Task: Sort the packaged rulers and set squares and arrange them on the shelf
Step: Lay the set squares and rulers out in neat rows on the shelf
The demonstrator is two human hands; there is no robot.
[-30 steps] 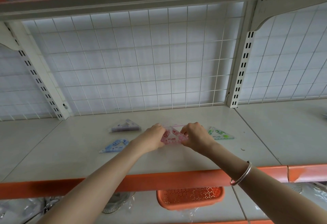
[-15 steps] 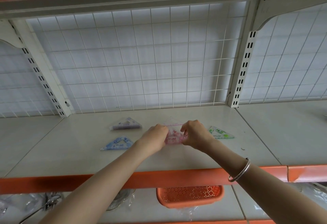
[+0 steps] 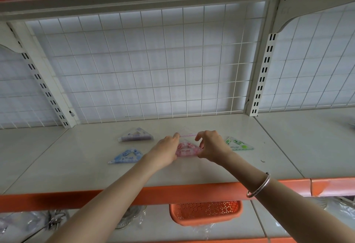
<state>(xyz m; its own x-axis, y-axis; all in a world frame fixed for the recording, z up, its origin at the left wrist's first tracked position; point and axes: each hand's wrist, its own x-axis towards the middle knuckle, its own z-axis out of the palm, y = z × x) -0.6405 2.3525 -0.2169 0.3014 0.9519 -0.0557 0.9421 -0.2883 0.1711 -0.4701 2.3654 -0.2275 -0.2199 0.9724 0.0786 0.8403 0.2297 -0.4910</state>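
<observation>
Shelf (image 3: 192, 171): pink set square (image 3: 187, 149) pinched between left hand (image 3: 165, 151) and right hand (image 3: 211, 144).

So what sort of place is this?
Most likely a shop, perhaps its stationery aisle: a display shelf with an orange front strip, a wire grid back panel between slotted uprights, and packaged goods laid out, such as the green set square and pink set square.

bare forearms, silver bangle (image 3: 258, 185) on right wrist.
</observation>
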